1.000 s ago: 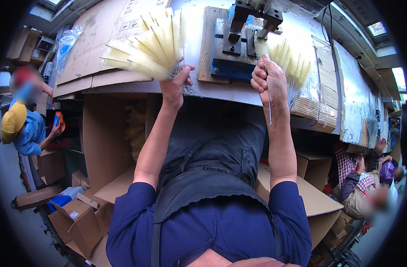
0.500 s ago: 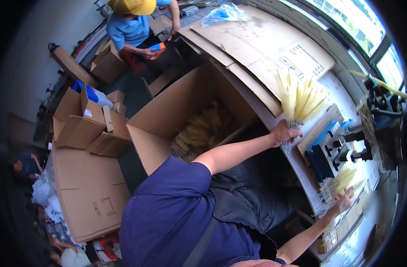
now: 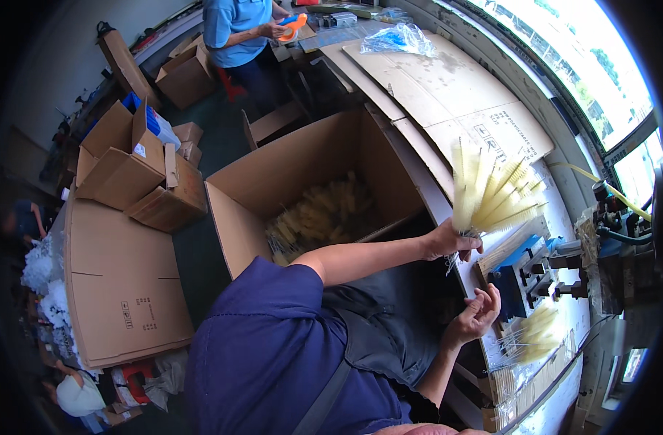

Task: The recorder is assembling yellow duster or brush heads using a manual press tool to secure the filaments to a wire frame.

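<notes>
My left hand (image 3: 447, 241) is closed round the wire stems of a bunch of pale yellow bristle brushes (image 3: 491, 190), their heads fanned out above the fist. Just nearer to me, my right hand (image 3: 476, 315) hovers by the bench edge, fingers loosely bent and apart, with nothing visible in it. On the bench beyond it lies another pile of yellow brushes (image 3: 540, 332), wire stems pointing toward me. Between the two bunches stands a blue and metal fixture (image 3: 520, 283). A large open carton (image 3: 233, 228) to my left holds many more brushes (image 3: 324, 210).
Flattened cardboard sheets (image 3: 455, 87) cover the far bench, a clear plastic bag (image 3: 398, 40) on top. Machinery with hoses (image 3: 614, 232) stands at the right by the window. Smaller cartons (image 3: 121, 159) are stacked at left. A person in blue (image 3: 241, 36) holds an orange and blue object.
My right hand has left the brush pile on the bench and come in toward my left hand. The left hand still grips its bunch, slightly nearer to me. The other person has straightened up.
</notes>
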### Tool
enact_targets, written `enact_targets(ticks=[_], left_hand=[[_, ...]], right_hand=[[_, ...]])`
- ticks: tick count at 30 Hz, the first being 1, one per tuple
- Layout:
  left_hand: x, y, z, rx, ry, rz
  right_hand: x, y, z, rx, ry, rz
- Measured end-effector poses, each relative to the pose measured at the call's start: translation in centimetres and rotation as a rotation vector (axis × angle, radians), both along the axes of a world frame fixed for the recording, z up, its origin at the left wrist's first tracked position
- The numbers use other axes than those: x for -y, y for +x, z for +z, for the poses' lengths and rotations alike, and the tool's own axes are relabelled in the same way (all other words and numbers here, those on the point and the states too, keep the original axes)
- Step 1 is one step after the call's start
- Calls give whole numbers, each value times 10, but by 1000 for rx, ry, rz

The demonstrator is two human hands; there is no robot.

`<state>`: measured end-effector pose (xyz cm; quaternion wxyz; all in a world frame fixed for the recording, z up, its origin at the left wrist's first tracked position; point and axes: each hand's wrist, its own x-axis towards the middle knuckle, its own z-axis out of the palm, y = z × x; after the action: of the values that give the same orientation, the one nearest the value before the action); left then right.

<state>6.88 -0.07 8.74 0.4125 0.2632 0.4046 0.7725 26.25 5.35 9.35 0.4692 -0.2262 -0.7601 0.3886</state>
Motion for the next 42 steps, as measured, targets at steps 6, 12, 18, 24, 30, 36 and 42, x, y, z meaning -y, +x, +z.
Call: enact_targets(ticks=[6, 12, 18, 24, 30, 36, 42], left_hand=[[101, -79, 36, -103, -17, 480], [201, -185, 30, -81, -14, 983], [253, -222, 27, -23, 25, 1116], [255, -214, 21, -19, 21, 1123], [242, -198, 16, -52, -30, 1023], [223, -215, 34, -194, -91, 887], [195, -263, 27, -141, -219, 777]], right_hand=[[26, -3, -23, 102, -172, 164], [28, 11, -46, 280, -342, 202], [29, 11, -61, 452, -434, 300], [35, 4, -69, 496, -458, 329], [27, -1, -66, 473, -428, 303], [6, -54, -2, 367, -253, 358], [-48, -132, 31, 304, -183, 265]])
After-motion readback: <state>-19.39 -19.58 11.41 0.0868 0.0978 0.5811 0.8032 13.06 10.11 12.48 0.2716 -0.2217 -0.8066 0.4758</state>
